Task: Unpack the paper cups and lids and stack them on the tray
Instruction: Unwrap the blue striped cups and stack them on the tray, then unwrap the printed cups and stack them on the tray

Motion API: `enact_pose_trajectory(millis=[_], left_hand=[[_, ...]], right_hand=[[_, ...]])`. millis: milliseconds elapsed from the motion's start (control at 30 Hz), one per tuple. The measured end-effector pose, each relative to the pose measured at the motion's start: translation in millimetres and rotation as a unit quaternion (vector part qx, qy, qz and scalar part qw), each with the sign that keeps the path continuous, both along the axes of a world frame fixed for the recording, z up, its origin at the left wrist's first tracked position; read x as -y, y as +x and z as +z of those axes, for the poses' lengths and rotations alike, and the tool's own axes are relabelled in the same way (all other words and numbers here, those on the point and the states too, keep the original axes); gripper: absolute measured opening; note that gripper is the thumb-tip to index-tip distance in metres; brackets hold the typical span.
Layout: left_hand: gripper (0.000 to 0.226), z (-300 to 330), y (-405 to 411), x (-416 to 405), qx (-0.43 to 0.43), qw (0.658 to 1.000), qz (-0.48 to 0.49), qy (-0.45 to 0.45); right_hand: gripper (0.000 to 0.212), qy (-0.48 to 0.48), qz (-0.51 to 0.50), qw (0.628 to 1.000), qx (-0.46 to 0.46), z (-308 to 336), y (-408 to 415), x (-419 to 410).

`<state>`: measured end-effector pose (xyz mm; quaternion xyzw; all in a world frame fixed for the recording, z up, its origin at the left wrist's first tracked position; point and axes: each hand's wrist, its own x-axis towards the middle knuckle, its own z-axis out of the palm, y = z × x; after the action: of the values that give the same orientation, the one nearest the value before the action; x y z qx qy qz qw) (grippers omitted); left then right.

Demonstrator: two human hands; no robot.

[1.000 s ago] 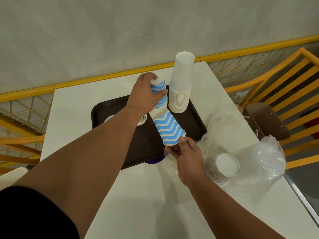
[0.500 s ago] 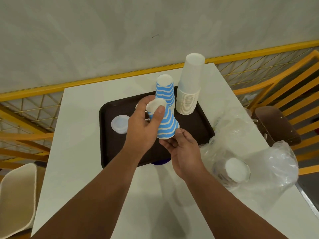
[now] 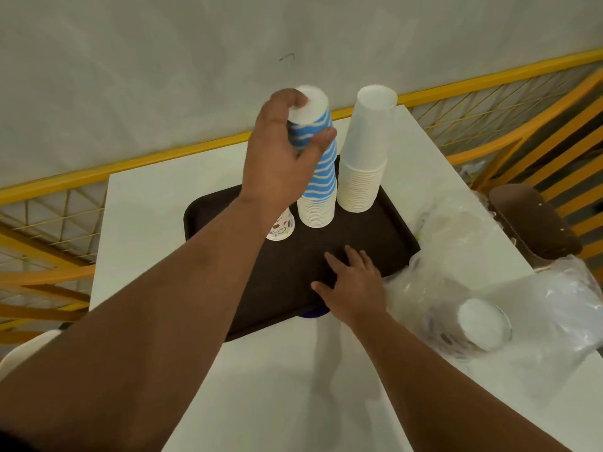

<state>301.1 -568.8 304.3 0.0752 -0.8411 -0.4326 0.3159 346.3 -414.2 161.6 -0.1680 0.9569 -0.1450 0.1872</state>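
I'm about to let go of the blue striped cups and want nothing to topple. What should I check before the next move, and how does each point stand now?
1. Left hand grips the blue striped cups near the top: ok.
2. Striped cups fully seated on their stack: cannot tell, the hand covers the upper part.
3. Striped stack stands on the brown tray, upright: ok.
4. Gap to the white cup stack: not ok, they stand very close, possibly touching.
5. Right hand rests flat on the tray's near edge, steadying it: ok.
6. More cups wait in the plastic bag: ok.
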Motion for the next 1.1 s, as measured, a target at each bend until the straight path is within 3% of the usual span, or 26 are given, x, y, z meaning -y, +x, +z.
enact_pose_trajectory(millis=[233, 433, 633, 733, 833, 967, 1100], left_hand=[[0.043, -36.8, -22.0, 1.0, 0.142, 0.983, -0.013, -0.113], [0.041, -39.3, -16.7, -0.9, 0.148, 0.979, 0.009, -0.143], [0.058, -17.6, 3.5, 4.7, 0.207, 0.961, 0.011, -0.183], [0.058, -7.3, 27.9, 1.7, 0.178, 0.969, 0.030, -0.167], [0.060, -3.1, 54.1, -11.0, 0.152, 0.977, 0.057, -0.140], [0.058, 4.9, 86.4, -36.2, 0.100, 0.988, 0.071, -0.091], [0.060, 14.2, 110.9, -58.4, 0.113, 0.983, 0.102, -0.104]], right_hand=[[0.069, 0.019, -0.009, 1.000, 0.003, 0.1, -1.2, 4.3], [0.068, 0.032, -0.006, 0.999, 0.002, 4.5, -5.0, 6.2], [0.065, 0.063, 0.039, 0.997, 0.023, 3.1, 2.0, 1.3], [0.062, 0.001, 0.035, 0.999, 0.004, 19.3, 7.6, 0.9], [0.057, -0.133, 0.032, 0.989, -0.047, 46.3, 15.5, 5.0], [0.045, -0.334, 0.010, 0.940, -0.065, 87.8, 27.2, -6.6], [0.043, -0.420, 0.025, 0.904, -0.073, 118.4, 38.2, -36.3]])
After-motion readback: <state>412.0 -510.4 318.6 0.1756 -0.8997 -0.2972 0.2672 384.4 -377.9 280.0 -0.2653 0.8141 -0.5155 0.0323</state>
